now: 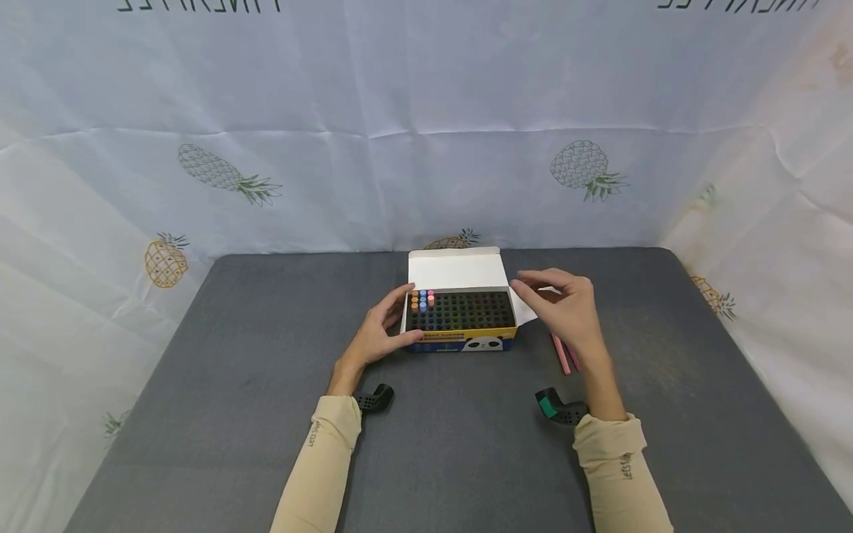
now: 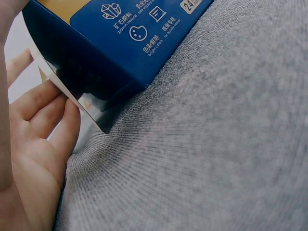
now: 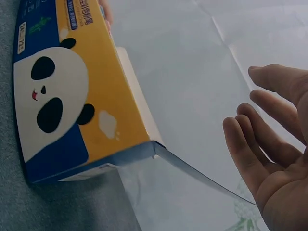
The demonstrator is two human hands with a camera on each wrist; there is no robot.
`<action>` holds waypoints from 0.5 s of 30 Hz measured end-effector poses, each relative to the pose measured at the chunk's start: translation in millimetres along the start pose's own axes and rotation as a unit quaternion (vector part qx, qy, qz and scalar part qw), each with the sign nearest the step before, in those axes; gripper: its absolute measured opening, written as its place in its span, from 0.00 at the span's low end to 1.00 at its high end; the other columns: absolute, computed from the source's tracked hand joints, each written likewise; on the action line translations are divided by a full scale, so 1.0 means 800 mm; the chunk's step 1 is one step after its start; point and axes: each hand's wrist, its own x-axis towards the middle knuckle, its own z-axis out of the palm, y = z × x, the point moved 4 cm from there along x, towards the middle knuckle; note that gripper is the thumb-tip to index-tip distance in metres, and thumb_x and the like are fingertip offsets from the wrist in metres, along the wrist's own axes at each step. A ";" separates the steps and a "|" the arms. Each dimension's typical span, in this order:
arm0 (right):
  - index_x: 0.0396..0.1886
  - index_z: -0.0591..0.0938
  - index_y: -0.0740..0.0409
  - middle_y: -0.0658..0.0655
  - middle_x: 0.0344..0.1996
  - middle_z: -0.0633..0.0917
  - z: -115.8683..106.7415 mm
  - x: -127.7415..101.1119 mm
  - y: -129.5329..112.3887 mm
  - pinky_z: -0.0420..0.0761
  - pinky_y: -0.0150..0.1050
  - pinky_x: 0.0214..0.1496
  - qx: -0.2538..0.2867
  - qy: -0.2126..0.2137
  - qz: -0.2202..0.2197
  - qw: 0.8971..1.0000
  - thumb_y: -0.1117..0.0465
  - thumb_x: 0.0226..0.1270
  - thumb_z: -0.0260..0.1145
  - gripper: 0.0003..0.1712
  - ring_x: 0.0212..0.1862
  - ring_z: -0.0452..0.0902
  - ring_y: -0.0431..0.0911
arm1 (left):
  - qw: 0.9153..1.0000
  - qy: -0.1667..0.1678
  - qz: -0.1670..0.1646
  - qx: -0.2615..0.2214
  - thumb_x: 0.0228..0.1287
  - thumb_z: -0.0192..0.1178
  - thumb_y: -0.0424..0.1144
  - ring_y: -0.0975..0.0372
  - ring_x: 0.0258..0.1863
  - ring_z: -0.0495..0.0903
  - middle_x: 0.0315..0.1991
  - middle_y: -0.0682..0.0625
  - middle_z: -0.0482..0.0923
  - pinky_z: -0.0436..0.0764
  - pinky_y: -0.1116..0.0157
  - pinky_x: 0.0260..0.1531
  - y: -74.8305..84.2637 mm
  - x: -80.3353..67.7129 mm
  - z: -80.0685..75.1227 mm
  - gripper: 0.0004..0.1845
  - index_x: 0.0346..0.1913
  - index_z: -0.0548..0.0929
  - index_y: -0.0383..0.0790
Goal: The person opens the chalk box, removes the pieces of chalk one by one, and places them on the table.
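An open-lidded chalk box [image 1: 460, 340] with a panda face stands on the table in the head view. Its dark holder has rows of holes [image 1: 473, 309], and several orange, blue and pink chalks [image 1: 423, 300] fill its left end. My left hand [image 1: 373, 333] holds the box's left end, thumb at the front corner and forefinger at the back. In the left wrist view, its other fingers [image 2: 57, 113] lie by the white side flap [image 2: 79, 103]. Beside the right flap [image 1: 524, 307], my right hand [image 1: 566, 303] hovers with bent, parted fingers; nothing shows between them in the right wrist view.
Two chalk sticks, one light pink [image 1: 560, 354] and one darker pink [image 1: 574, 358], lie on the grey table [image 1: 460, 444] near my right wrist. The box's white lid [image 1: 456, 268] stands raised at the back. Behind hangs a pineapple-print curtain [image 1: 400, 185].
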 end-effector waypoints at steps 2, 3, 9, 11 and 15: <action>0.47 0.89 0.71 0.34 0.34 0.86 0.003 0.000 0.000 0.86 0.24 0.44 0.006 -0.004 -0.001 1.000 0.71 0.64 0.72 0.12 0.40 0.83 0.31 | 1.000 -0.002 -0.003 -0.002 0.63 0.72 0.46 0.45 0.73 0.69 0.75 0.41 0.67 0.70 0.40 0.72 0.001 0.000 0.000 0.44 0.79 0.63 0.53; 0.46 0.89 0.71 0.35 0.34 0.86 0.005 0.000 0.001 0.86 0.24 0.43 0.007 -0.006 0.001 1.000 0.71 0.64 0.72 0.12 0.40 0.83 0.31 | 1.000 -0.002 -0.004 -0.004 0.63 0.72 0.47 0.45 0.73 0.69 0.75 0.41 0.67 0.70 0.41 0.72 0.001 0.000 0.000 0.44 0.79 0.62 0.52; 0.47 0.89 0.70 0.51 0.37 0.89 0.022 0.003 0.000 0.86 0.25 0.44 -0.004 -0.022 0.006 1.000 0.69 0.65 0.73 0.12 0.41 0.82 0.30 | 1.000 -0.003 -0.012 -0.004 0.63 0.72 0.50 0.46 0.74 0.69 0.75 0.42 0.66 0.70 0.42 0.73 0.002 0.001 0.000 0.44 0.79 0.62 0.55; 0.47 0.89 0.69 0.60 0.39 0.89 0.030 0.006 -0.001 0.86 0.25 0.44 -0.006 -0.030 0.007 0.999 0.68 0.65 0.73 0.12 0.40 0.82 0.30 | 1.000 -0.003 -0.015 -0.003 0.63 0.72 0.50 0.47 0.74 0.69 0.75 0.42 0.67 0.70 0.43 0.73 0.001 0.001 0.000 0.44 0.79 0.62 0.56; 0.48 0.89 0.69 0.69 0.41 0.88 0.049 0.011 -0.001 0.86 0.26 0.44 0.001 -0.049 0.013 0.999 0.67 0.65 0.73 0.13 0.38 0.82 0.29 | 1.000 -0.001 -0.011 -0.004 0.63 0.72 0.49 0.46 0.73 0.70 0.74 0.41 0.68 0.71 0.43 0.72 0.001 0.000 0.000 0.44 0.79 0.62 0.54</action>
